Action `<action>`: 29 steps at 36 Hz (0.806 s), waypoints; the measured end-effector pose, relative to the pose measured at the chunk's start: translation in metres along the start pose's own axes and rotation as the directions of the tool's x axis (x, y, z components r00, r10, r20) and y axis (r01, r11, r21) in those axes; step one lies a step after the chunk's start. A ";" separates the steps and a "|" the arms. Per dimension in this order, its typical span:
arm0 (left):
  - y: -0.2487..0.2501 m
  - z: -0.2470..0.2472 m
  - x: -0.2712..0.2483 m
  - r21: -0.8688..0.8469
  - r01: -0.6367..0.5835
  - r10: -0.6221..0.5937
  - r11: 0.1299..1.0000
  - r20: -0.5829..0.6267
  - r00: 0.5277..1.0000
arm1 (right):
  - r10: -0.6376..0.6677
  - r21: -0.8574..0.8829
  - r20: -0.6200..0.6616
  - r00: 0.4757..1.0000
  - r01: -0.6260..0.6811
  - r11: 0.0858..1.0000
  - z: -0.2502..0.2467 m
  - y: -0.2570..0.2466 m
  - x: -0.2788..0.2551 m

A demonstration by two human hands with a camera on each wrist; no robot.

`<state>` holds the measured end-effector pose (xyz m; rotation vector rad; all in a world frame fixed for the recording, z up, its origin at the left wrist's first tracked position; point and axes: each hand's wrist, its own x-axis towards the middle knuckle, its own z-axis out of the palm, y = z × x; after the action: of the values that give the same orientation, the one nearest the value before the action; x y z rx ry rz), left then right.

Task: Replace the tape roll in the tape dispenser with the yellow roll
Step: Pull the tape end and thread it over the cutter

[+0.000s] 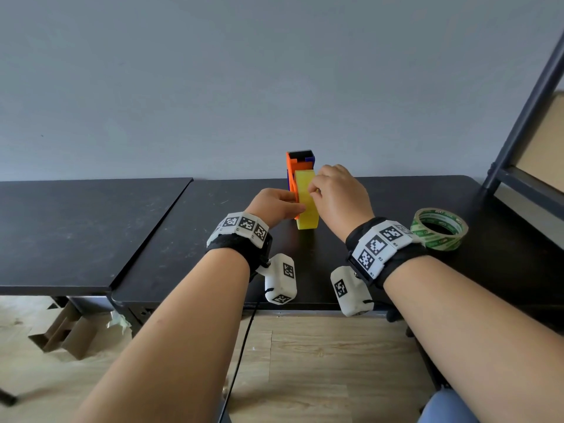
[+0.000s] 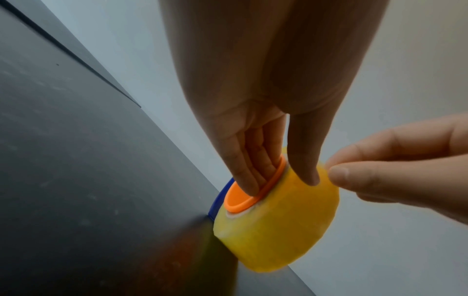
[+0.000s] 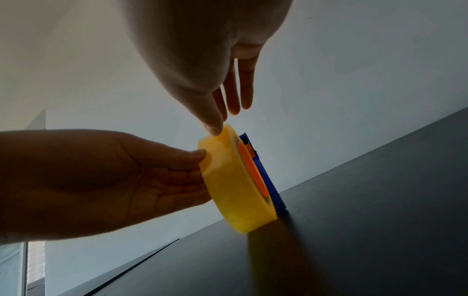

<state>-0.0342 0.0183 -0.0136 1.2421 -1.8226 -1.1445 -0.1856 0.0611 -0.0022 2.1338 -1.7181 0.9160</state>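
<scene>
Where the roll is: I see the round yellow roll of sticky tape (image 1: 307, 203) already sitting on the orange round hub (image 2: 243, 197) of the orange and blue plastic tape dispenser (image 1: 300, 161). The dispenser stands up on the black table (image 1: 183, 239), near the far edge by the wall.
My left hand: my left hand (image 1: 274, 206) grips the roll, with its fingers (image 2: 249, 170) tucked into the hub and the thumb on the yellow outside.
My right hand: my right hand (image 1: 338, 196) pinches at the top rim of the roll with thumb and finger. I think it is picking at the loose end of the tape, but I cannot see the end.
How it will handle: the roll looks light and stiff. The tape itself is thin and sticky, so I think it can tear or fold onto itself.
Where to hold: I would keep the roll steady by the hub and sides, and pull only the loose end.
Other roll: a green and white roll of tape (image 1: 439, 228) lies flat on the table to the right, well apart.
</scene>
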 end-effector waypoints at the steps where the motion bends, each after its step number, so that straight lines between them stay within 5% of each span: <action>1: 0.001 0.000 0.000 0.004 -0.002 0.002 1.000 0.002 1.000 | 0.011 0.012 0.008 1.000 -0.011 1.000 -0.001 0.000 -0.001; 9: 0.003 0.000 0.002 0.013 0.009 -0.010 1.000 0.011 1.000 | 0.097 0.128 0.028 0.995 -0.100 0.987 0.000 0.001 0.000; 21: 0.006 0.000 -0.003 0.019 0.012 -0.012 1.000 0.028 1.000 | 0.057 -0.133 0.203 0.978 -0.031 0.991 0.001 -0.004 0.007; 29: 0.007 0.002 -0.003 0.062 0.011 -0.011 0.998 0.001 1.000 | 0.124 -0.101 0.238 0.963 -0.103 0.990 -0.003 -0.006 0.016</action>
<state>-0.0381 0.0234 -0.0079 1.2886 -1.8673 -1.1024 -0.1797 0.0522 0.0112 2.1848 -1.9761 0.6109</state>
